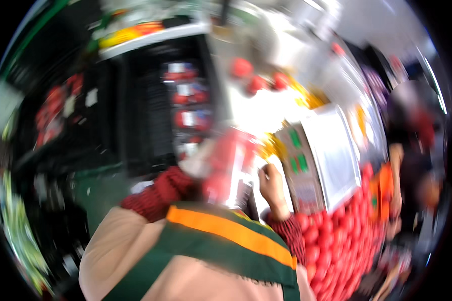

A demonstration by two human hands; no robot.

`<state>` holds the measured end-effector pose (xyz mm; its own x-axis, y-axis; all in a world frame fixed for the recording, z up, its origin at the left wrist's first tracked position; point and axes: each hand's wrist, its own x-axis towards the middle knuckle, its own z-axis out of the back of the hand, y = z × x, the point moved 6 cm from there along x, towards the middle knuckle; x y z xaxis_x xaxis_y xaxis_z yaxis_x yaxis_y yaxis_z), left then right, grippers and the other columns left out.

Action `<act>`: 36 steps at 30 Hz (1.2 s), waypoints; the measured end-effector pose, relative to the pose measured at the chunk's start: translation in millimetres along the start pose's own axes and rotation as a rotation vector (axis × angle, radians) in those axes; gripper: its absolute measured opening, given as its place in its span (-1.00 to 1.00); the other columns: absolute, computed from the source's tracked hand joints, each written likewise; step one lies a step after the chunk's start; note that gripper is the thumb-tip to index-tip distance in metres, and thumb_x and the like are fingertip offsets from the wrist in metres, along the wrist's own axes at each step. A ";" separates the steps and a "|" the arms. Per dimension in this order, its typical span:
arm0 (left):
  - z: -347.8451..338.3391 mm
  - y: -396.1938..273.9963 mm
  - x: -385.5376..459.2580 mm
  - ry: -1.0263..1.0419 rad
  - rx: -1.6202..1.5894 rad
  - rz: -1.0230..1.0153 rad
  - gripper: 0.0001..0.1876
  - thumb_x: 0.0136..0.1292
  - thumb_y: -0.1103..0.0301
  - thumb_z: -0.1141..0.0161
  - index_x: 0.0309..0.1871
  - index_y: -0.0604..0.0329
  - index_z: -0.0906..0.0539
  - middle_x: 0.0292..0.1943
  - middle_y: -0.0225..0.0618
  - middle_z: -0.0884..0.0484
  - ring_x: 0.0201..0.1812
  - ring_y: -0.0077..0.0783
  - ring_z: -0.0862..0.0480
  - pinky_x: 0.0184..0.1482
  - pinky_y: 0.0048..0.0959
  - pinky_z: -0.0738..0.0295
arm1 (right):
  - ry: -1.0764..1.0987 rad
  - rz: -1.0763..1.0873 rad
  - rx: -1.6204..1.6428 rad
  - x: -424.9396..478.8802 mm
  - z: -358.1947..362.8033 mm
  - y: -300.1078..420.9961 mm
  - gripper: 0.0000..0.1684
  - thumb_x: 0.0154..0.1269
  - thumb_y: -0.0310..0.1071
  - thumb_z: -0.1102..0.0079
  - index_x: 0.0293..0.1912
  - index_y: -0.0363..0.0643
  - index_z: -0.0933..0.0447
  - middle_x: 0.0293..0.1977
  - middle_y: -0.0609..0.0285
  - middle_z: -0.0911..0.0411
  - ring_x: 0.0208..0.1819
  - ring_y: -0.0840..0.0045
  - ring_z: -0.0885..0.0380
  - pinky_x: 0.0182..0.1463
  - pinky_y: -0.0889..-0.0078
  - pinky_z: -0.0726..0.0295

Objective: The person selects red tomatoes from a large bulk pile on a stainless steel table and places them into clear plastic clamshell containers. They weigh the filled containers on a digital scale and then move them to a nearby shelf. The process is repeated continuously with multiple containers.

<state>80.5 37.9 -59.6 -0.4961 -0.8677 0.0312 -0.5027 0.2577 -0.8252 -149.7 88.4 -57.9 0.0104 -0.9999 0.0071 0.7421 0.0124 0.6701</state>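
Observation:
Close before my chest is a clear plastic pack of red round fruit (231, 161), blurred and shining with glare. My left hand (199, 162), pale as if gloved, grips its left side; the fingertips are hidden. My right hand (272, 185) is bare, with its fingers curled, just right of the pack. Whether it pinches anything is not clear. Crumpled gold foil (273, 146) lies just beyond its fingers. In a black crate (143, 113) to the left, several similar packs (190, 94) with white labels stand in a row.
A cardboard box (299, 165) with green labels and a white open top (335, 150) stands to my right. Beside it spreads a large heap of red round fruit (331, 240). Loose red fruits (242, 67) lie ahead on the bright surface. People (410, 150) are at the far right.

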 end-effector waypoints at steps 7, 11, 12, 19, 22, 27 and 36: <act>-44.9 5.7 -22.1 0.256 -0.620 0.298 -0.35 0.58 0.05 0.05 0.55 0.29 -0.19 0.56 -0.16 -0.22 0.58 -0.29 -0.17 0.64 -0.30 0.11 | -0.031 0.091 0.597 4.6 4.6 81.3 -0.66 0.39 -0.28 -0.21 0.10 -0.18 -0.58 -0.05 0.18 -0.67 -0.05 0.44 -0.65 0.06 0.33 -0.61; -48.6 -35.3 -51.2 0.201 -0.493 0.329 -0.37 0.53 0.11 0.00 0.54 0.25 -0.26 0.38 -0.23 -0.49 0.20 -0.44 -0.55 0.24 -0.42 -0.44 | 0.220 -0.233 1.433 16.7 11.1 85.0 -0.46 0.46 -0.26 -0.16 0.33 -0.26 -0.41 0.10 0.01 -0.57 0.08 0.29 -0.60 0.13 0.28 -0.62; -45.5 -49.2 -58.2 0.171 -0.356 0.375 -0.40 0.49 0.13 -0.03 0.51 0.21 -0.35 0.23 -0.32 -0.60 -0.04 -0.53 -0.59 0.00 -0.48 -0.50 | 0.175 -0.217 1.399 26.8 24.3 103.8 -0.41 0.53 -0.17 -0.07 0.40 -0.27 -0.30 0.21 -0.06 -0.49 0.14 0.27 -0.57 0.18 0.23 -0.62; -6.0 -90.4 -117.2 0.045 -0.597 0.337 -0.53 0.56 0.24 -0.02 0.43 0.26 -0.43 0.34 -0.24 -0.53 0.34 -0.33 -0.49 0.44 -0.32 -0.31 | 0.825 0.537 0.035 21.7 55.8 330.3 -0.29 0.34 -0.09 -0.16 0.32 -0.37 -0.37 -0.12 -0.02 -0.68 -0.44 0.57 -0.50 -0.27 0.58 -0.49; 35.1 -136.1 -140.5 0.226 -0.452 0.029 -0.47 0.56 0.23 -0.04 0.50 0.21 -0.34 0.46 -0.29 -0.41 0.45 -0.42 -0.36 0.51 -0.34 -0.18 | 0.847 1.043 -0.186 -72.3 74.0 418.7 -0.40 0.33 -0.50 -0.11 0.36 -0.11 -0.39 0.12 -0.17 -0.52 -0.01 0.07 -0.63 -0.13 0.28 -0.71; 129.5 -249.0 -196.4 -0.016 0.144 -0.291 -0.64 0.36 0.40 -0.12 0.19 0.30 -0.54 0.11 -0.27 -0.60 0.18 -0.40 -0.50 0.22 -0.30 -0.41 | 0.750 0.863 0.559 -31.0 17.3 423.7 -0.49 0.43 -0.34 -0.07 0.28 -0.40 -0.42 0.20 -0.26 -0.47 0.10 -0.05 -0.57 0.05 -0.01 -0.65; 330.2 -536.0 -388.0 -0.733 0.068 -0.698 -0.54 0.41 0.20 -0.27 0.26 0.28 -0.52 0.11 -0.14 -0.66 0.04 -0.23 -0.73 0.11 -0.18 -0.69 | 0.766 0.412 0.116 6.2 -105.0 443.2 -0.52 0.36 -0.57 -0.10 0.26 -0.36 -0.44 0.08 0.00 -0.61 0.10 0.35 -0.62 0.15 0.41 -0.58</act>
<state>776.2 96.1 184.4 0.4614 -0.8680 0.1836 -0.4615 -0.4116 -0.7858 249.6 87.9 161.2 0.7409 -0.6389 -0.2072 0.5077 0.3307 0.7956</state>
